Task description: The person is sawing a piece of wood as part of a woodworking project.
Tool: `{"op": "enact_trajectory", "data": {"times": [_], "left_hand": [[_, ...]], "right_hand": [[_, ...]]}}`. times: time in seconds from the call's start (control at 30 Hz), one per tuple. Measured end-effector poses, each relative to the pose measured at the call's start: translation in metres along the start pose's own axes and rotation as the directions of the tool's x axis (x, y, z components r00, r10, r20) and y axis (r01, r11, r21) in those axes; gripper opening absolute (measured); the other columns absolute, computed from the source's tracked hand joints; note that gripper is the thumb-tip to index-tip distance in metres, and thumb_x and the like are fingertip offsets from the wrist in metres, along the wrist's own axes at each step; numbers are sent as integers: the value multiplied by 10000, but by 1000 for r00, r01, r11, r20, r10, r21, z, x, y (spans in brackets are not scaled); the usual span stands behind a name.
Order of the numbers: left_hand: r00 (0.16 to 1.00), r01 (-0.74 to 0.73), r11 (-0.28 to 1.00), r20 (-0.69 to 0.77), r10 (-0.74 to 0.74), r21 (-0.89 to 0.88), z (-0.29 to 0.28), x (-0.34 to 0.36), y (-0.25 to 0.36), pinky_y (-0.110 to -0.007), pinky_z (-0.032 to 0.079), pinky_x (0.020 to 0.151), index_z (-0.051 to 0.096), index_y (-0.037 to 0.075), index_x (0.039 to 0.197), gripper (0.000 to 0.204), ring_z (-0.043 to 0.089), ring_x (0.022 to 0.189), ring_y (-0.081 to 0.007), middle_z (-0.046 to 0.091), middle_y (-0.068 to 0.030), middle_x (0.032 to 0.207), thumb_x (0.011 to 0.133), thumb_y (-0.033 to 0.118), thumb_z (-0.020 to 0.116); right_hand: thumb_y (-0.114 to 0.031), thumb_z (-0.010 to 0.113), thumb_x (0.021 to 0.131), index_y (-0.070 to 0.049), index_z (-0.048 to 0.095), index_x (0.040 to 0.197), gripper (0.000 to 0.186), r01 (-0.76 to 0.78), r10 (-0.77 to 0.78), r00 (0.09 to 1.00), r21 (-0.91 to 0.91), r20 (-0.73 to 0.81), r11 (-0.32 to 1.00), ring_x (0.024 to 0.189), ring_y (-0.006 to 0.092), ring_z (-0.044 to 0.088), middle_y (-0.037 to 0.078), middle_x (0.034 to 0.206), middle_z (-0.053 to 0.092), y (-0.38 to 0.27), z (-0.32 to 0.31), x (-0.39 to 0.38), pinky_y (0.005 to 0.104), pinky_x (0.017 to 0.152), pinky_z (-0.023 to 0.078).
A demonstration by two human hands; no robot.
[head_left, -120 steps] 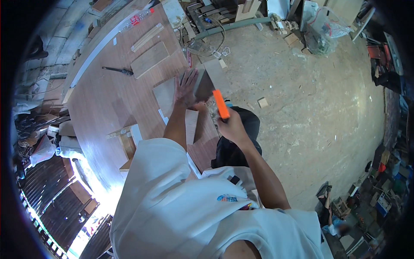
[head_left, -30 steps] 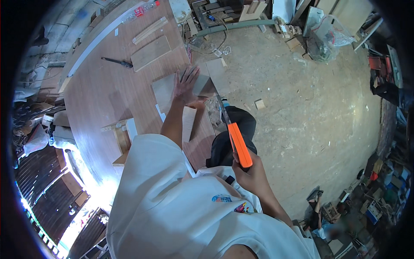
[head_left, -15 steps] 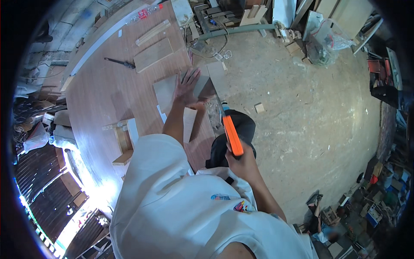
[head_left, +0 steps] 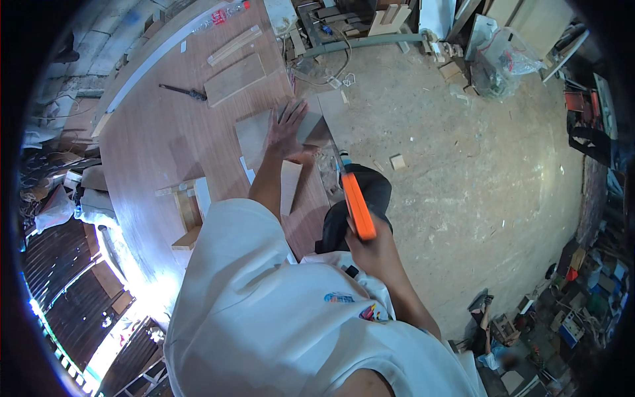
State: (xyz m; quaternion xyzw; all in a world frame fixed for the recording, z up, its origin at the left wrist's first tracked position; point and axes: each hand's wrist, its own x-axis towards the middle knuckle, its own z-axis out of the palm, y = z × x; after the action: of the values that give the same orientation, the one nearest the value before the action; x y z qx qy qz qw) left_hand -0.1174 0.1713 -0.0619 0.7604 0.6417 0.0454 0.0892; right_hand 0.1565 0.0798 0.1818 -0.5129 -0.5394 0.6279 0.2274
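My left hand (head_left: 284, 132) lies with fingers spread on a pale board (head_left: 254, 132) near the right edge of the wooden worktop (head_left: 139, 192). My right hand (head_left: 364, 241) is closed on a handsaw (head_left: 358, 205) with an orange handle. Its blade runs up to the board's right part, just right of my left fingers. A short light wood block (head_left: 289, 185) sits below the board, beside my left forearm. My bent leg in dark trousers (head_left: 380, 195) is under the saw.
A black tool (head_left: 182, 91), wood strips (head_left: 233, 46), a plastic bottle (head_left: 218, 18) and a wooden frame (head_left: 186, 215) lie on the worktop. Offcuts and a plastic bag (head_left: 499, 63) line the concrete floor (head_left: 483, 185). Another person (head_left: 489, 351) is at the lower right.
Since four seconds ago the saw and my right hand have moved down toward my body, showing the blade. Over the last second they have risen slightly. My left hand stays on the board.
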Motion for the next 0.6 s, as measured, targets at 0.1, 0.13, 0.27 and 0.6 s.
{"op": "enact_trajectory", "data": {"times": [0.1, 0.13, 0.27, 0.6], "left_hand": [[1000, 16, 1000, -13, -15, 26, -9, -2, -11, -614, 122, 1145, 227, 156, 1510, 1299, 171, 1463, -236, 216, 11, 1574, 457, 688, 772], [1000, 17, 1000, -9, -17, 9, -12, -1, -11, -612, 138, 1140, 217, 155, 1515, 1305, 173, 1464, -238, 217, -1, 1577, 457, 660, 792], [995, -31, 949, 103, -2, 313, 5, 26, 15, -611, 92, 1152, 202, 166, 1517, 1262, 127, 1473, -220, 171, 21, 1588, 515, 736, 717], [1000, 18, 1000, -21, -18, 18, -11, 4, -8, -600, 120, 1147, 227, 148, 1512, 1302, 176, 1463, -231, 237, -10, 1569, 462, 698, 765]], "right_hand": [[78, 531, 793, 11, 504, 855, 95, -57, 57, 998, 6, 42, 998, 727, 99, 494, 45, 749, 487, -9, -9, -28, 264, 675, 423], [70, 533, 788, 6, 504, 853, 96, 36, -35, 999, -10, 13, 999, 715, 103, 489, 47, 747, 487, 3, -6, -16, 265, 669, 422], [40, 542, 765, 3, 504, 849, 100, 54, -56, 997, -36, -61, 998, 704, 123, 491, 66, 734, 495, 74, 8, 107, 286, 660, 427], [49, 566, 741, 48, 551, 933, 193, 69, -70, 997, -30, -23, 997, 736, 247, 625, 209, 815, 595, 29, -1, 8, 339, 692, 472]]}}
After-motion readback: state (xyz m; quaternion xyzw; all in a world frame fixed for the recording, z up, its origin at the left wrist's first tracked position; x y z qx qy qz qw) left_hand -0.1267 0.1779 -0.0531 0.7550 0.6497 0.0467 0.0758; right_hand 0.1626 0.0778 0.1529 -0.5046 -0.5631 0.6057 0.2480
